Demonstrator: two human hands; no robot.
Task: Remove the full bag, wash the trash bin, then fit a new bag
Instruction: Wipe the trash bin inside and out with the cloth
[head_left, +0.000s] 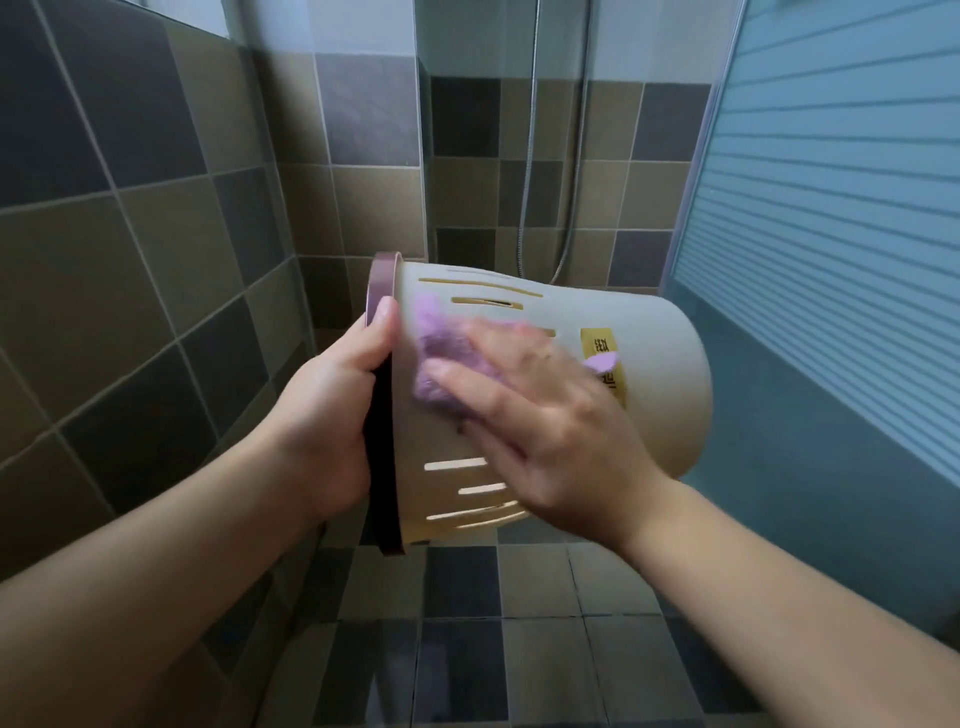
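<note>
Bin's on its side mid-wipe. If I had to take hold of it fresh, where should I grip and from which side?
Grip the dark rim from the left, where the bin's mouth faces. The left hand already holds it there, thumb over the rim, apparently with fingers inside. The wall is wide and smooth, with only narrow slots, and the right hand presses a purple cloth on it.

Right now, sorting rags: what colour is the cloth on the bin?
Lilac cloth, head view.

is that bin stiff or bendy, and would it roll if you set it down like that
Probably stiff: the bin keeps its shape with the left hand gripping only its rim. Likely light, held up one-handed. Its round wall could roll if laid sideways.
</note>
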